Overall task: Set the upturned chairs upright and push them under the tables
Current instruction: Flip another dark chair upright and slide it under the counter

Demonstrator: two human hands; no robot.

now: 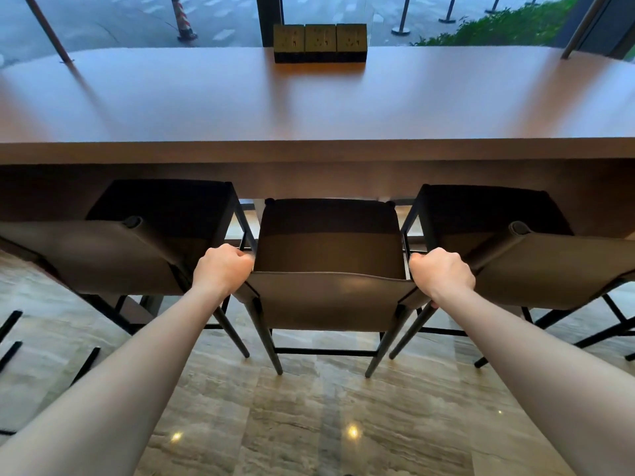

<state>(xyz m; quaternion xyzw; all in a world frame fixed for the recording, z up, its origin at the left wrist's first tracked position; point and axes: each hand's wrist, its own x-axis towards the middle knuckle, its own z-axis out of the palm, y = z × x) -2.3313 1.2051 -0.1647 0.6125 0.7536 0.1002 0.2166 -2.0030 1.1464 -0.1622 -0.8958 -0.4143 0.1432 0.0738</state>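
Gripping: both hands clasp the top corners of the middle chair's backrest.
Left grip (221, 267): fist closed around the backrest's left corner.
Right grip (441, 273): fist closed around the backrest's right corner.
Middle chair (330, 297): upright on the stone floor (309, 424), seat partly beneath the worktop's front edge.
Left chair (113, 249): upright, tucked under.
Right chair (536, 262): upright, tucked under.
Worktop (240, 104): brown; socket block (320, 42) at its far edge.

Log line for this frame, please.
step: pushing middle chair under table | left hand, right hand: gripping backrest corners | neighbours: tucked in
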